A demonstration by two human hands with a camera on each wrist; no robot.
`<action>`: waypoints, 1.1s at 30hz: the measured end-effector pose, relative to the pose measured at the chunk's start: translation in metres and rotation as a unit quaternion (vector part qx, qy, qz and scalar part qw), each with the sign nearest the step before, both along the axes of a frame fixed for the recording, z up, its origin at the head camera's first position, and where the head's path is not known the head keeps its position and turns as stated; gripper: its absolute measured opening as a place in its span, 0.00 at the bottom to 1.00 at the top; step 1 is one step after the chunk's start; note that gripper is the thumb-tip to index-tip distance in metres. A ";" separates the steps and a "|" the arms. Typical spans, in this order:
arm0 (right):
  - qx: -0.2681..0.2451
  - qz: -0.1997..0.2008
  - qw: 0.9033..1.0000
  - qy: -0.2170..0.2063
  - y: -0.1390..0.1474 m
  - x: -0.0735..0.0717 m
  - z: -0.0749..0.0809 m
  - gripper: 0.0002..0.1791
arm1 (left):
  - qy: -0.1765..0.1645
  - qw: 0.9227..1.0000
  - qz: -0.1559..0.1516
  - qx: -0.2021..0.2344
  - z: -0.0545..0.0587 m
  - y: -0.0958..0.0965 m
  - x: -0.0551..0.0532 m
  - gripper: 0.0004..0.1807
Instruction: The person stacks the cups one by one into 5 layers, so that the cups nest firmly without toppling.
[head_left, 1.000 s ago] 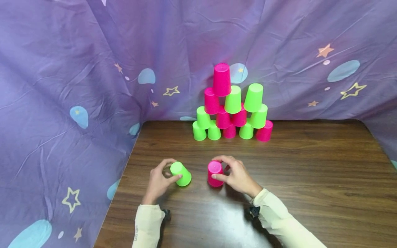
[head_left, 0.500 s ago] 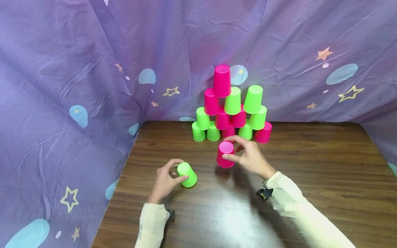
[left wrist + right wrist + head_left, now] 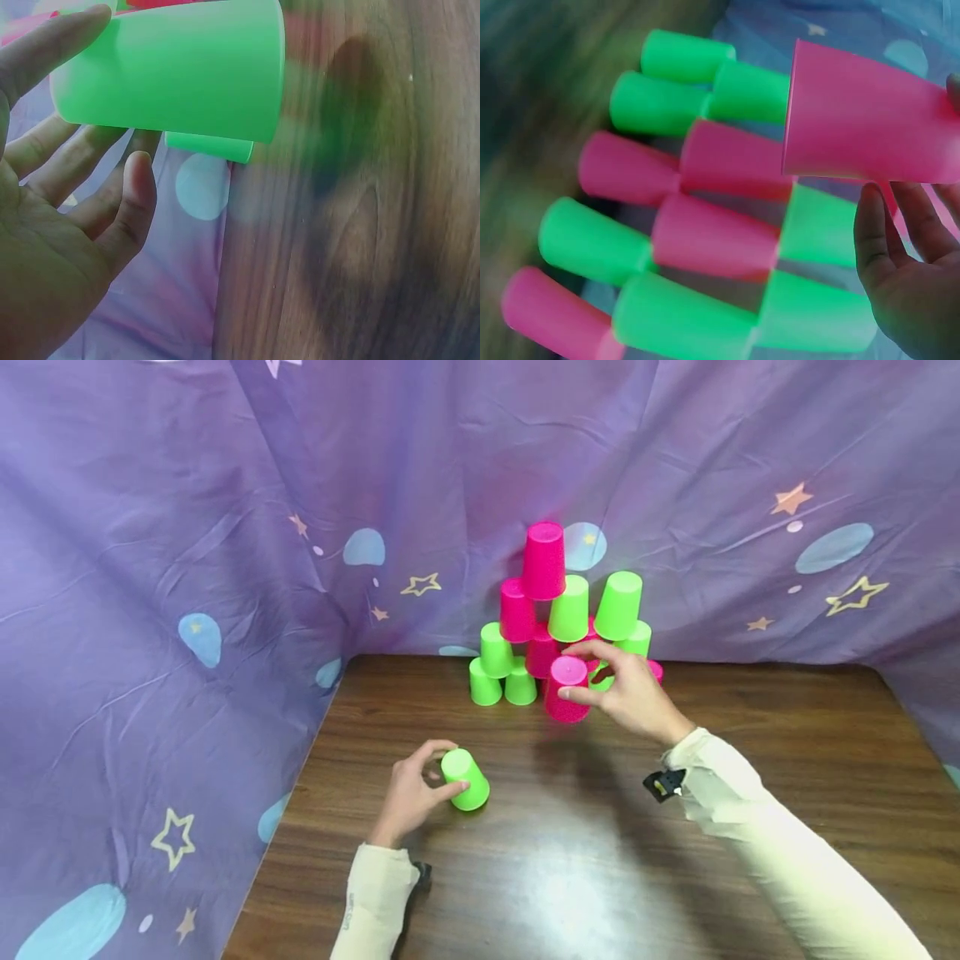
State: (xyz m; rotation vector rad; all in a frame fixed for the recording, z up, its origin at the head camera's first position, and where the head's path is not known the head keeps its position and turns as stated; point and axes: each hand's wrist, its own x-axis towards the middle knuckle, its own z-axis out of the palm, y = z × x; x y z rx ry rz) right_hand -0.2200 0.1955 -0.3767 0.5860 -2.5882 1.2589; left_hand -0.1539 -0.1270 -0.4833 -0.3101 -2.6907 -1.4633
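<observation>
In the head view my left hand [image 3: 414, 793] pinches an upside-down green cup [image 3: 467, 767] between thumb and fingers. It tilts a little, and the left wrist view shows the green cup [image 3: 172, 71] apart from its shadow on the tabletop. Farther forward, my right hand [image 3: 637, 693] grips an upside-down pink cup [image 3: 564, 675] in front of a pyramid of pink and green cups. The pyramid's upper part has a pink cup [image 3: 545, 564] resting on a pink and a green one, with another green cup [image 3: 618, 606] at the right. My right hand hides some lower cups.
The pyramid stands near the back edge of a brown wooden table [image 3: 360, 718]. Behind and to the left hangs a purple cloth [image 3: 420, 468] with stars and blue spots. Several stacked cups, such as a green cup [image 3: 682, 315], show close by in the right wrist view.
My right hand has carried the pink cup forward, up and slightly right, from near the table's middle to the pyramid's front. The left hand has shifted a little right with the green cup.
</observation>
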 end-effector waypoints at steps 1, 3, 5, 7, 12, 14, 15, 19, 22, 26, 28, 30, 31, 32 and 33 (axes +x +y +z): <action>-0.004 -0.004 1.000 0.003 0.002 -0.004 0.004 0.26 | -0.003 1.000 -0.003 -0.001 0.000 0.001 0.000 0.28; -0.015 -0.017 1.000 0.003 0.006 -0.011 0.014 0.25 | -0.011 1.000 -0.005 -0.004 0.001 0.004 0.000 0.28; -0.032 -0.034 0.999 0.000 0.010 -0.017 0.024 0.23 | -0.019 1.000 -0.007 -0.006 0.001 0.006 0.000 0.28; -0.047 -0.054 0.997 -0.002 0.014 -0.023 0.035 0.23 | -0.025 1.000 -0.011 -0.009 0.000 0.008 0.000 0.28; -0.068 -0.090 0.994 0.015 0.020 -0.037 0.065 0.23 | -0.024 0.999 -0.018 -0.017 -0.002 0.012 0.000 0.28; -0.072 -0.100 0.992 0.021 0.022 -0.042 0.077 0.24 | -0.021 0.999 -0.018 -0.023 -0.003 0.012 0.000 0.28; -0.073 -0.105 0.991 0.025 0.022 -0.044 0.083 0.24 | -0.020 0.999 -0.018 -0.027 -0.004 0.012 0.000 0.28; -0.074 -0.129 0.988 0.035 0.027 -0.055 0.102 0.26 | -0.019 0.999 -0.021 -0.033 -0.003 0.013 -0.001 0.28; -0.067 -0.145 0.987 0.033 0.030 -0.064 0.110 0.26 | -0.023 0.999 -0.019 -0.030 -0.002 0.012 0.000 0.28; -0.053 -0.164 0.985 0.008 0.032 -0.076 0.114 0.27 | -0.028 0.999 -0.013 -0.028 -0.002 0.011 0.001 0.28; -0.048 -0.172 0.984 -0.007 0.031 -0.081 0.114 0.29 | -0.031 0.999 -0.011 -0.029 -0.003 0.010 0.002 0.28; -0.044 -0.178 0.983 -0.018 0.030 -0.085 0.113 0.30 | -0.033 0.999 -0.009 -0.031 -0.003 0.010 0.002 0.28; -0.042 -0.179 0.983 -0.023 0.029 -0.087 0.113 0.31 | -0.034 0.999 -0.009 -0.030 -0.004 0.009 0.002 0.28; -0.040 -0.181 0.982 -0.028 0.028 -0.089 0.113 0.31 | -0.033 0.999 -0.008 -0.032 -0.004 0.009 0.002 0.28; -0.037 -0.183 0.982 -0.030 0.027 -0.090 0.112 0.32 | -0.034 0.999 -0.007 -0.032 -0.005 0.009 0.002 0.28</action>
